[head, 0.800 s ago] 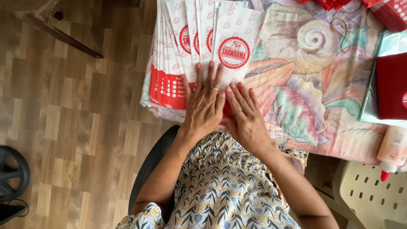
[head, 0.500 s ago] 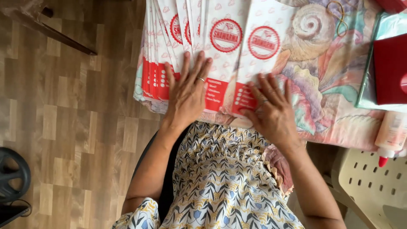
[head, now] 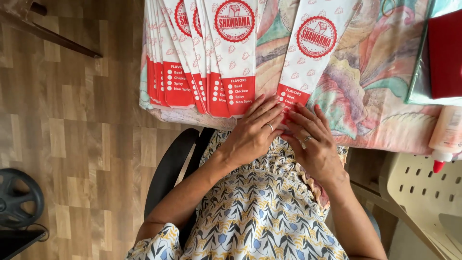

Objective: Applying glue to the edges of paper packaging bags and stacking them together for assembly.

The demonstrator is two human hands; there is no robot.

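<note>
Where fingers (head: 269,111) touch, white-red paper sleeve (head: 313,48)

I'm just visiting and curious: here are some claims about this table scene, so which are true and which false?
1. Both hands rest at the near end of one separate paper bag. True: the left hand and right hand lie flat there, fingers spread.
2. That bag lies on top of the fanned stack of bags. False: it lies apart, to the right of the stack, on the patterned tablecloth.
3. A ring shows on each hand. True.
4. The glue bottle stands upright in the middle of the table. False: it lies at the right edge, red tip toward the person.
5. The floor is carpeted. False: it shows a wood pattern.
</note>
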